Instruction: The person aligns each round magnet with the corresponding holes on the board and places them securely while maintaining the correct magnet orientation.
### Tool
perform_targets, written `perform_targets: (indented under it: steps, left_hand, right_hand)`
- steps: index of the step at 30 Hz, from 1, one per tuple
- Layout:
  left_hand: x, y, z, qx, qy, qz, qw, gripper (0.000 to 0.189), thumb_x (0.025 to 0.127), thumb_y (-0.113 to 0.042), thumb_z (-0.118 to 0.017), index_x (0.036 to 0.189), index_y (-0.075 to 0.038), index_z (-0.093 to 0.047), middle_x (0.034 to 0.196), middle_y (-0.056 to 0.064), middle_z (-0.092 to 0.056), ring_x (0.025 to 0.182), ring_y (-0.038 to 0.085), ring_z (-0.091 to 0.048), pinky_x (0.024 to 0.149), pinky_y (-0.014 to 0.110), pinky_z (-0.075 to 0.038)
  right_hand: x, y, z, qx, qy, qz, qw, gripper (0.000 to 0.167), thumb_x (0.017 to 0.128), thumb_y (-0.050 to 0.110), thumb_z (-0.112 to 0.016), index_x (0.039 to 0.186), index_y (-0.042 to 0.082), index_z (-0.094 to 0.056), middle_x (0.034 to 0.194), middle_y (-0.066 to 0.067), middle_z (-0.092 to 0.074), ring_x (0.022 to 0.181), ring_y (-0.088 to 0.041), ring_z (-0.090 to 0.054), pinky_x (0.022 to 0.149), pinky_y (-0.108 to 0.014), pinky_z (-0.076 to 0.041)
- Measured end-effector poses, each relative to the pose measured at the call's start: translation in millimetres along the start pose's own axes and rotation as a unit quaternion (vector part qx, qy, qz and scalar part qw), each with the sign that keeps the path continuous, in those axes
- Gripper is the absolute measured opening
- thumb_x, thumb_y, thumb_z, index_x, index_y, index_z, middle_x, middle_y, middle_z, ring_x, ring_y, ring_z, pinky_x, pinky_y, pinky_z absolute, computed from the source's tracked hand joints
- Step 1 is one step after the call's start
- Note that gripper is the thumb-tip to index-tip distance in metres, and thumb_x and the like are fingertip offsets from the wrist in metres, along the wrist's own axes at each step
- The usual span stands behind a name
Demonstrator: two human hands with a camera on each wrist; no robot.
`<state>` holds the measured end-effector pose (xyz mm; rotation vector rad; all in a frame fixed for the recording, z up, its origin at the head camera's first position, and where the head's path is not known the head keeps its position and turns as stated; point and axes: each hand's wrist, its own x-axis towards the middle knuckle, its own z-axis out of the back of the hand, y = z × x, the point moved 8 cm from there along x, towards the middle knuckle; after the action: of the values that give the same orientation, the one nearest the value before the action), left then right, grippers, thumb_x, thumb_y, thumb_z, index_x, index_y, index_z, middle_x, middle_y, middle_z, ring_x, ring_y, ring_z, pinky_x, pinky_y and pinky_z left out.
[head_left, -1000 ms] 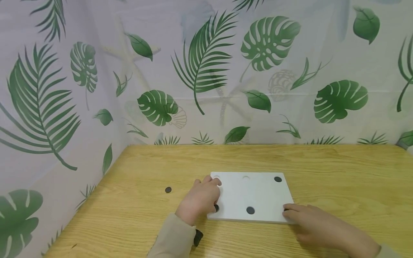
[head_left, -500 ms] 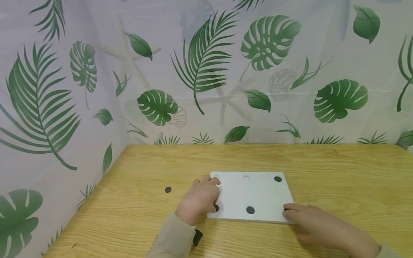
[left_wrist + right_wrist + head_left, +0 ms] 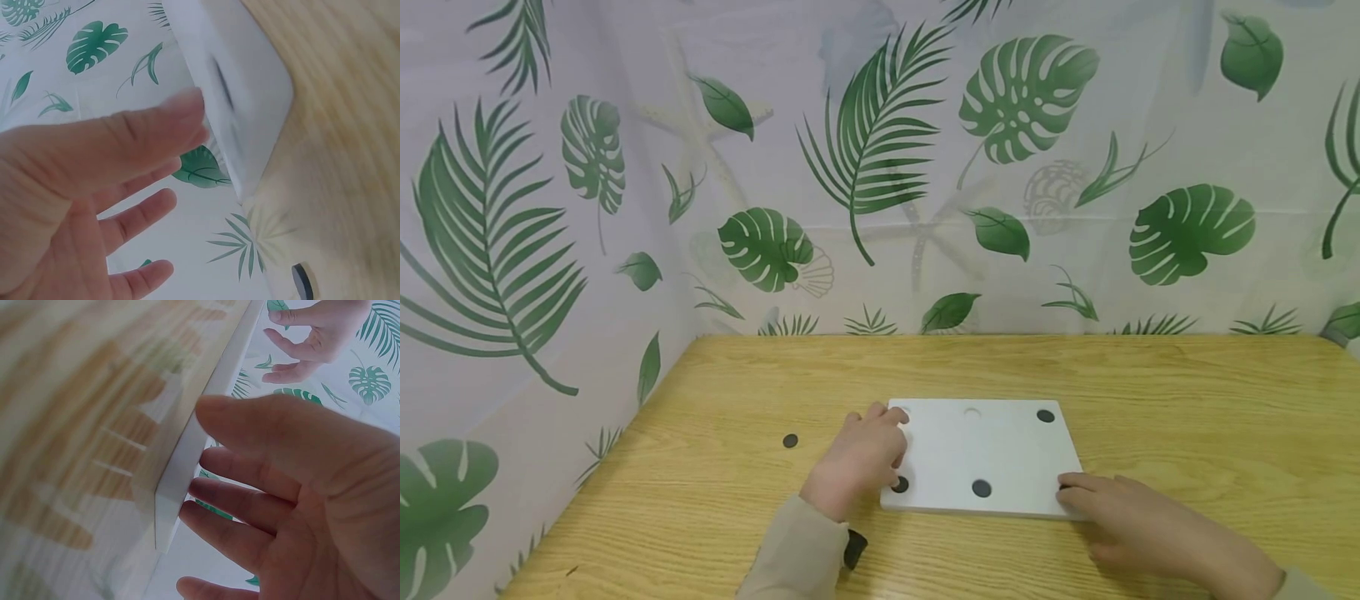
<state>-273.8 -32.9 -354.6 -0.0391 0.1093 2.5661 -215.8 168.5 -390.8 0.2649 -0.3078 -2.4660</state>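
A white rectangular board [image 3: 1000,450] with round recesses lies flat on the table. Black discs sit in it at front left [image 3: 900,485], front middle and back right; the front-right one is mostly covered by fingers. At back middle a recess [image 3: 972,412] has no disc. My left hand [image 3: 863,458] hovers at the board's left edge, its thumb by the front-left disc; the left wrist view shows its fingers spread, holding nothing. My right hand [image 3: 1138,521] touches the front-right corner with extended fingers. Left of the board lies a loose black disc [image 3: 791,441].
The wooden table [image 3: 700,500] meets a leaf-patterned cloth [image 3: 880,167] at the back and left. A black strap piece [image 3: 854,550] shows at my left wrist. A small dark mark [image 3: 572,571] is near the table's left front.
My left hand has shifted slightly left, baring more of the front-left disc. The right hand and the board stay where they were.
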Motion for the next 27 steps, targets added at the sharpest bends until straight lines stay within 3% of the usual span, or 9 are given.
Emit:
perform_targets:
  steps: [17, 27]
  left_hand:
    - [-7.6, 31.2, 13.8, -0.041, -0.046, 0.026, 0.9978, 0.013, 0.07, -0.017, -0.074, 0.065, -0.017, -0.062, 0.125, 0.002, -0.046, 0.112, 0.023, -0.038, 0.082, 0.044, -0.036]
    - [-9.0, 50.7, 13.1, -0.056, -0.06, 0.061, 0.9948, 0.008, 0.071, -0.015, -0.073, 0.073, -0.012, -0.065, 0.126, 0.006, -0.045, 0.113, 0.027, -0.036, 0.083, 0.046, -0.036]
  right_hand:
    - [0.8, 2, 1, -0.024, -0.002, -0.007, 0.9997, 0.043, 0.067, 0.011, -0.072, 0.106, 0.0, -0.057, 0.117, -0.018, -0.051, 0.103, -0.035, -0.049, 0.081, -0.052, -0.039]
    - [0.5, 2, 2, -0.025, -0.009, 0.004, 0.9996, 0.043, 0.067, 0.012, -0.073, 0.105, 0.001, -0.057, 0.117, -0.019, -0.051, 0.103, -0.036, -0.049, 0.079, -0.053, -0.039]
